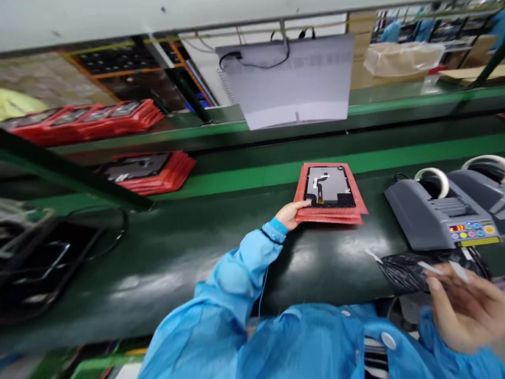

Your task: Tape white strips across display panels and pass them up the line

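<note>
Risk: the stack of red sleeves [330, 215] looks loose, so a shove from the L hand [290, 215] cld skew it & slide the tablet-size panel [327, 185] off the top, w/ its bare face getting scuffed. Thin white strips [430, 268] in the R hand [465, 310] cld also slip into the crumpled black plastic bag [410, 273] just below them & be hard to spot. Hands well apart. L hand: fingers flat & together, touching near edge of stack, not clamped. R hand: fingers curled, seem to pinch the strips. Panel lies on stack, just ahead of L hand. Grey tape dispenser [434, 216] sits ahead of R hand, right of stack. More red sleeves [150, 179] lie on the worktop [177, 268], ahead & left of L hand.
</note>
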The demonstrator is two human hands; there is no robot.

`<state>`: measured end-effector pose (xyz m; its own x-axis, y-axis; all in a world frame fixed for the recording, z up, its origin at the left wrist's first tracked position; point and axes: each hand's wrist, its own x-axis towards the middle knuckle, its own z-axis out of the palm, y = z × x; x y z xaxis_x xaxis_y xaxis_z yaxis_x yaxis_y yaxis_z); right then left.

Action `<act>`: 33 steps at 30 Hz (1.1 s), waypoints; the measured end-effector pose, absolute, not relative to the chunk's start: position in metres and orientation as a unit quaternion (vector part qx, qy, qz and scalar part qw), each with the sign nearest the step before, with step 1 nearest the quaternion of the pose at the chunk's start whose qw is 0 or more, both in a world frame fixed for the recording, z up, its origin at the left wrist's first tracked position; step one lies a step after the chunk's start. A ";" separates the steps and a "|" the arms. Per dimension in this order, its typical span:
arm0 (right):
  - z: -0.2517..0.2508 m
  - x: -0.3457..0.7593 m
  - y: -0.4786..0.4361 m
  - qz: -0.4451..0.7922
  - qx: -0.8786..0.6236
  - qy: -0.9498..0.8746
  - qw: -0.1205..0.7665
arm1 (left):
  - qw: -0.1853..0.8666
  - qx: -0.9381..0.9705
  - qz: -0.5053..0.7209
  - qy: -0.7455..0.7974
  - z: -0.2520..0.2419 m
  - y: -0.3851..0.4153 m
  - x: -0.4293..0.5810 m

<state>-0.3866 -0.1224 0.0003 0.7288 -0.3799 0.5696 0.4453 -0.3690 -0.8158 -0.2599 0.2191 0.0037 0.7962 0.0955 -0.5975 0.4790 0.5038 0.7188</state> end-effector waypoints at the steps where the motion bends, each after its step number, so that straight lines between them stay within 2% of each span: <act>1: 0.007 -0.378 -0.109 -0.359 -0.731 -0.046 0.578 | 0.815 0.480 -0.113 0.304 -0.001 0.223 -0.287; 5: 0.019 -0.352 -0.067 -0.273 -0.720 -0.127 0.626 | 0.805 0.513 -0.076 0.289 -0.016 0.230 -0.377; 7: 0.017 -0.341 -0.051 -0.220 -0.732 -0.141 0.630 | 0.751 0.606 -0.054 0.256 -0.016 0.238 -0.407; 12: 0.006 -0.315 -0.022 -0.039 -0.739 -0.185 0.646 | 0.375 0.913 -0.060 0.150 0.010 0.269 -0.424; 14: 0.006 -0.308 -0.012 0.009 -0.738 -0.195 0.646 | 0.316 0.945 -0.017 0.086 0.023 0.271 -0.408; 17: 0.009 -0.304 0.001 0.047 -0.740 -0.208 0.638 | 0.384 0.921 0.057 -0.030 0.032 0.255 -0.370; 22: 0.016 -0.308 0.014 0.056 -0.747 -0.218 0.625 | 0.518 0.849 0.011 -0.105 0.018 0.221 -0.327; 33: 0.009 -0.302 0.009 0.086 -0.759 -0.150 0.628 | 0.513 0.849 0.005 -0.127 0.004 0.217 -0.321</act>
<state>-0.3022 0.0088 0.0089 0.9402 0.3358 0.0574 0.1190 -0.1661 -0.9789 -0.3205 0.2168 0.0035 0.9678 -0.2104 0.1381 -0.2200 -0.4409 0.8702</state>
